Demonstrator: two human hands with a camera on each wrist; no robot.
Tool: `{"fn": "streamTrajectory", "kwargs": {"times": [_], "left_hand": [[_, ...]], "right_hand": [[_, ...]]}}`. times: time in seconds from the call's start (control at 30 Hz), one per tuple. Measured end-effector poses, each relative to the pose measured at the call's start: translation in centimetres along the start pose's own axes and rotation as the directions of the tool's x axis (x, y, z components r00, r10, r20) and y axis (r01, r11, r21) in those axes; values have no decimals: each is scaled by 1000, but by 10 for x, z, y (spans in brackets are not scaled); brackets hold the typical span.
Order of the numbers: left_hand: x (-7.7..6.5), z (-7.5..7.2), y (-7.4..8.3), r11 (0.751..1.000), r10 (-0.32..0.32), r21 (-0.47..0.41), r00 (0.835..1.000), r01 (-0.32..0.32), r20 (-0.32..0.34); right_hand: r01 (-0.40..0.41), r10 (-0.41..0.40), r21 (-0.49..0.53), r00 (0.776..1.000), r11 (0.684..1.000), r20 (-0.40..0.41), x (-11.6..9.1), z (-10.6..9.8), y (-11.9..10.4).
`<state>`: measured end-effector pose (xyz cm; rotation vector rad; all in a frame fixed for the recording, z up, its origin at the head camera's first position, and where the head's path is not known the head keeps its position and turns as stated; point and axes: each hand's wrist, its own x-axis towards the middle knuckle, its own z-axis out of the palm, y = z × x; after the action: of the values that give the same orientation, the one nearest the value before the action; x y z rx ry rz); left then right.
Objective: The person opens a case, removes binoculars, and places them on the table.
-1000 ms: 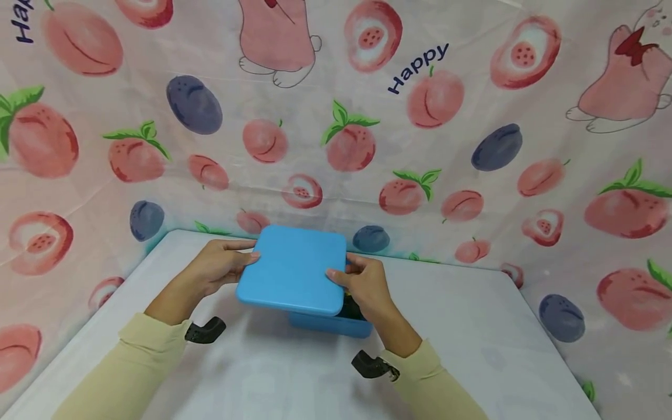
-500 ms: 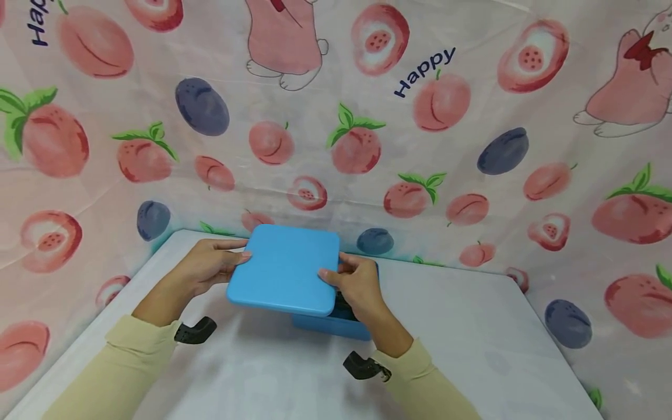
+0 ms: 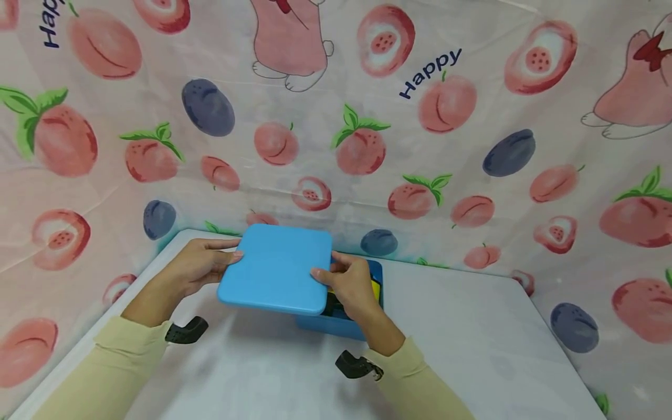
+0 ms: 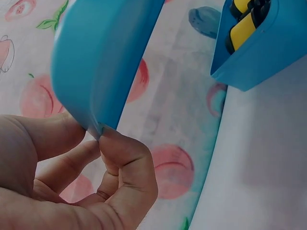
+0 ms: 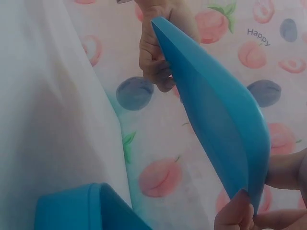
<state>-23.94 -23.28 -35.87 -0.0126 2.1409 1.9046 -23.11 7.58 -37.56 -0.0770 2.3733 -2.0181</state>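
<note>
A flat blue lid (image 3: 275,268) is held up between both hands in the head view. My left hand (image 3: 196,265) pinches its left edge, thumb on top and fingers beneath; the left wrist view shows that grip at the lid (image 4: 98,62) close up. On the opposite edge, my right hand (image 3: 352,286) pinches the lid the same way. Below and to the right stands a blue box (image 3: 331,328), partly hidden by the lid and the right hand. Inside it are yellow and black items (image 4: 242,31), whose kind I cannot tell.
The box stands on a white table (image 3: 446,338). Behind the table hangs a fruit-print cloth (image 3: 325,140), close to the back edge. A black wrist camera (image 3: 186,331) juts from the left cuff, another (image 3: 354,366) from the right.
Both hands have carried the lid a little to the left, away from above the box. More of the box's right side and its yellow contents now show.
</note>
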Motion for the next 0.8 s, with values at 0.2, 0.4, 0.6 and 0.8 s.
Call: {"fn": "streamTrajectory", "kwargs": {"times": [0.2, 0.4, 0.6, 0.8], "left_hand": [[0, -8, -4, 1000, 11, 21, 1000, -11, -1], [-4, -19, -6, 1000, 6, 16, 1000, -6, 10], [-10, -27, -5, 1000, 6, 15, 1000, -6, 23], [-10, -34, -2, 1000, 0, 20, 999, -1, 41]], "right_hand": [[11, -12, 10, 1000, 1000, 6, 1, 6, -1], [8, -8, 22, 1000, 1000, 20, 2, 17, -1], [3, -3, 10, 1000, 1000, 10, 1, 26, -3], [0, 0, -13, 1000, 1000, -4, 1, 33, -5]]}}
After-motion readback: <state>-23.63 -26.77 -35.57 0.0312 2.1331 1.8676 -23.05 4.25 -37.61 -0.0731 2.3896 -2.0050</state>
